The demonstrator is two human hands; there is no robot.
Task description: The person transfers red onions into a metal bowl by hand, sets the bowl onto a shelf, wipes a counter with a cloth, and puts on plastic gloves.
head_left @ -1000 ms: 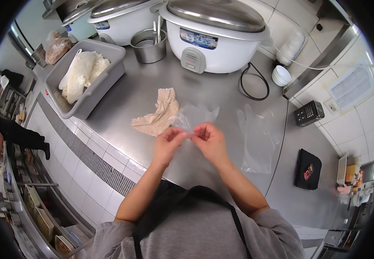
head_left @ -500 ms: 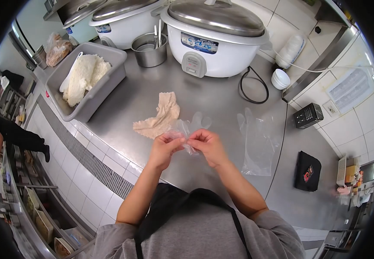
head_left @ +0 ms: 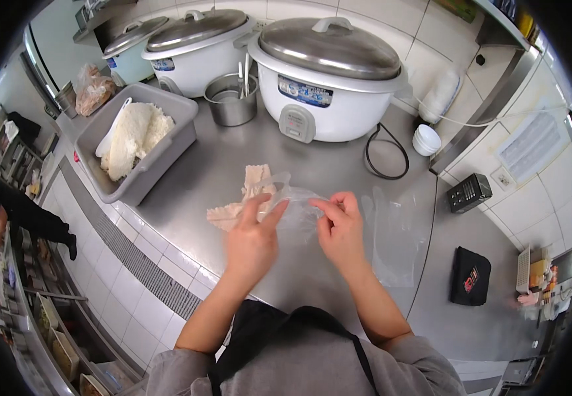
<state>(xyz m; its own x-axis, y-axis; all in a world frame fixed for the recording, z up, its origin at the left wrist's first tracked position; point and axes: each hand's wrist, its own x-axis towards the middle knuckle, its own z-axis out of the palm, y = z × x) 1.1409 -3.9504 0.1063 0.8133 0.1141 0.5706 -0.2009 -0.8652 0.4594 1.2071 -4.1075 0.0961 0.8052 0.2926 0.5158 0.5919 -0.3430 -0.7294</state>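
Holding: both hands raise a clear plastic glove [head_left: 301, 198] between them, just above the worktop [head_left: 306, 280]; its film is thin and hard to trace.
Left hand: the left hand [head_left: 253, 243] has thumb and forefinger spread apart, film about the fingertips; whether it pinches the film cannot be told.
Right hand: the right hand [head_left: 341, 239] has its forefinger pointing to the film and the other fingers bent; how firmly it grips cannot be told.
Beige cloth: the crumpled cloth [head_left: 253, 175] lies on the worktop behind the left hand, partly seen through the film.
Spare glove: a second glove [head_left: 391, 257], also clear, lies flat to the right of the right hand.
Grey tub: the tub [head_left: 168, 164] stands at the worktop's left edge, with a white grainy heap [head_left: 157, 125] inside.
Metal pot: the pot [head_left: 233, 113], with thin utensils upright in it, stands between the tub and the largest rice cooker [head_left: 362, 113].
Black cable: it [head_left: 405, 152] loops on the worktop beside that cooker, near some white cups [head_left: 426, 140].
Right side: a flat black item [head_left: 471, 276] with a red mark lies well apart from the hands.
Far left: another person [head_left: 25, 210] in dark clothes bends forward.
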